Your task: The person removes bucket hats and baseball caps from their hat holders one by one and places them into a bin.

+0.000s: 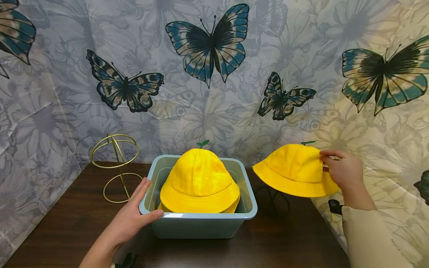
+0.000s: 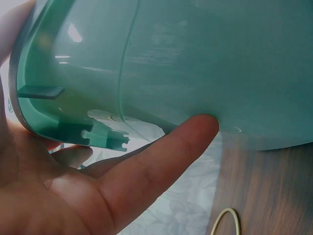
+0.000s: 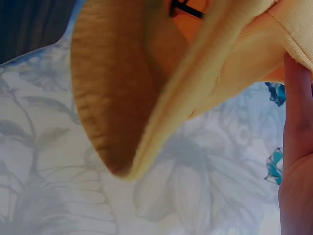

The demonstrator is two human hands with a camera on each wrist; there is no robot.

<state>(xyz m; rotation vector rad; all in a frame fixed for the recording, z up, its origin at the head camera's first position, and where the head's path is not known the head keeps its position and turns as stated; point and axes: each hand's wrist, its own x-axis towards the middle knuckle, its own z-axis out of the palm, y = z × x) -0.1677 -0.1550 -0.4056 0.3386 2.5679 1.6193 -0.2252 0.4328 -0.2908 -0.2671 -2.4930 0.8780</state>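
A light blue-green plastic tub (image 1: 248, 201) stands at mid-table. My left hand (image 1: 135, 214) rests at its near left corner, the thumb lying on the front rim; in the left wrist view one straight finger (image 2: 171, 156) touches the outer wall. Inside the tub sits a yellow bucket hat (image 1: 199, 178) with a green sprout on top, and another yellow brim shows beneath it. To the right, my right hand (image 1: 345, 169) pinches the crown of a second yellow sprout hat (image 1: 289, 167), tilted above a dark wire stand (image 1: 279, 203). The right wrist view shows part of the hat's underside.
A gold wire stand (image 1: 122, 160) with ring shapes and no hat is at the back left of the dark wooden table (image 1: 80, 208). Behind the table hangs a butterfly-print cloth (image 1: 207, 111), also running along both sides.
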